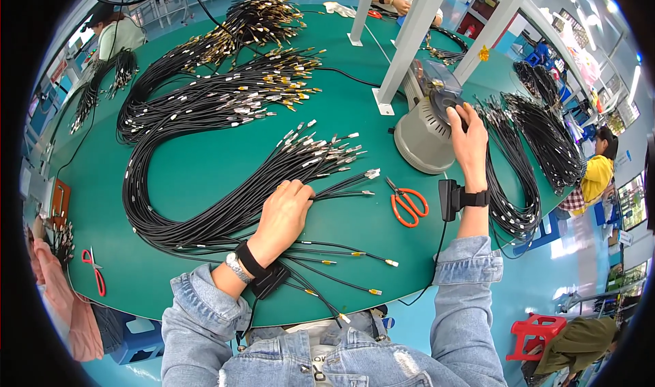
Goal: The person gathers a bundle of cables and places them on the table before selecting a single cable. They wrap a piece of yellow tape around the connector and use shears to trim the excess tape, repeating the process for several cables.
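Note:
A large bundle of black cables (205, 206) with white and silver ends curves across the green table. My left hand (283, 213) lies on its near side, fingers curled round a few cables; their white-tagged ends (370, 174) stick out to the right. My right hand (469, 138) is at the front of a grey bench machine (424, 136) with a clear cover. Its fingers are bent together near the machine's dark round part, and what they hold, if anything, is too small to make out. Several loose cables with yellow tags (334, 261) fan out below my left hand.
Orange-handled cutters (408, 204) lie between my hands, and red scissors (95, 271) at the left edge. More cable bundles lie at the back (263, 29) and right (539, 135). Grey metal posts (409, 46) rise beside the machine. Other people sit round the table.

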### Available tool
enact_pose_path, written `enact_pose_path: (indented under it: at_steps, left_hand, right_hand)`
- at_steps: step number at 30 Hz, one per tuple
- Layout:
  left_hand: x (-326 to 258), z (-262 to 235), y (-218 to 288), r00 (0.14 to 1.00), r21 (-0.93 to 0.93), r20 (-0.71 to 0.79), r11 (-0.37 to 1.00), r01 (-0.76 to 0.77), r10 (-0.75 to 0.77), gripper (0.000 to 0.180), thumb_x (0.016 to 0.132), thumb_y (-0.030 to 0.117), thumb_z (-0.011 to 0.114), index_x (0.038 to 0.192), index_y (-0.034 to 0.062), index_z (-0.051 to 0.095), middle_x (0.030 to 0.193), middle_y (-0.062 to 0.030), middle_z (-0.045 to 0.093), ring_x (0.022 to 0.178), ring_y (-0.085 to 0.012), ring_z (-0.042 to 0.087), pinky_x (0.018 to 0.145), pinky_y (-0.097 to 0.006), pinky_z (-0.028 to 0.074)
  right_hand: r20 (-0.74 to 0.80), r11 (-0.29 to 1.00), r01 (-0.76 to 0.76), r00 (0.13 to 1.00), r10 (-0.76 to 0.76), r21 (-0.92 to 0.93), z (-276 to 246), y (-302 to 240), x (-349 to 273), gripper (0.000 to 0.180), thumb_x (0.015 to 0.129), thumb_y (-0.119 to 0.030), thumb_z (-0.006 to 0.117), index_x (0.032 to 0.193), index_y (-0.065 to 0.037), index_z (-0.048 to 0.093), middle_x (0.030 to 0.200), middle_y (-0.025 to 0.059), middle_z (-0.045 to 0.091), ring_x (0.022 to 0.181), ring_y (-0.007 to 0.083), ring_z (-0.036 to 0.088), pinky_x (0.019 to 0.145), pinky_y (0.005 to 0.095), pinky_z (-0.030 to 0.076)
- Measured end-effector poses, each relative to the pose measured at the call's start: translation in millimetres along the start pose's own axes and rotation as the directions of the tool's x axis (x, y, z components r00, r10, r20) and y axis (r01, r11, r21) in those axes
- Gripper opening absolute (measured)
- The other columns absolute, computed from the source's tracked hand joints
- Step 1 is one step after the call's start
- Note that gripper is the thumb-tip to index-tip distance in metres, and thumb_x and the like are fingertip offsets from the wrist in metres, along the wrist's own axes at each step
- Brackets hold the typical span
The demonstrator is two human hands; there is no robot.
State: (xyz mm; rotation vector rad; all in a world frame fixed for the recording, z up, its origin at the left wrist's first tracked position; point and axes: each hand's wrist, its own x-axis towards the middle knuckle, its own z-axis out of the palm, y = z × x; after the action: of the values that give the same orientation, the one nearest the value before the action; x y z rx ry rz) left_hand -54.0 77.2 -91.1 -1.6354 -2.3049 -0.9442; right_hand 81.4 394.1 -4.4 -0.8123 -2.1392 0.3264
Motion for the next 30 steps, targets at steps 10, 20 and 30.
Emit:
enact_pose_path:
  at_steps: [10, 20, 30]
  left_hand:
    - [18.6, -15.9, 27.6, 0.978, -0.428, 0.1, 0.879, 0.209, -0.184, 0.016, 0.077, 0.004, 0.065, 0.089, 0.0015, 0.056, 0.08, -0.0099, 0.06, 0.071, -0.0229, 0.059, 0.061, -0.032, 0.047]
    - [28.7, -20.0, 74.9, 0.998, -0.482, -0.03, 0.875, -0.055, 0.046, 0.018, 0.076, 0.003, 0.068, 0.094, 0.0038, 0.063, 0.074, -0.0085, 0.062, 0.061, -0.0184, 0.059, 0.052, -0.029, 0.044]
    - [-7.2, -34.3, 74.5, 0.988, -0.302, -0.102, 0.943, -0.144, 0.118, 0.022, 0.073, 0.002, 0.069, 0.093, 0.0082, 0.065, 0.065, -0.0046, 0.06, 0.05, -0.0198, 0.056, 0.045, -0.029, 0.043]
  right_hand:
    - [0.365, 0.283, -0.39, 0.921, 0.138, 0.876, -32.5, -67.5, -89.4, 0.024, 0.088, -0.011, 0.053, 0.11, 0.0, 0.055, 0.091, 0.0045, 0.056, 0.087, 0.0142, 0.052, 0.084, 0.0269, 0.04]
    - [0.674, 0.252, -0.67, 0.734, 0.083, 0.699, -50.8, -98.6, -173.6, 0.012, 0.085, -0.007, 0.054, 0.095, 0.0, 0.056, 0.098, 0.0052, 0.053, 0.092, 0.0142, 0.05, 0.085, 0.0273, 0.039]
    - [0.719, 0.325, -0.682, 0.695, 0.008, 0.655, -40.7, -119.0, -189.0, 0.011, 0.088, -0.007, 0.053, 0.087, 0.002, 0.06, 0.097, 0.004, 0.053, 0.094, 0.0131, 0.051, 0.086, 0.0264, 0.039]
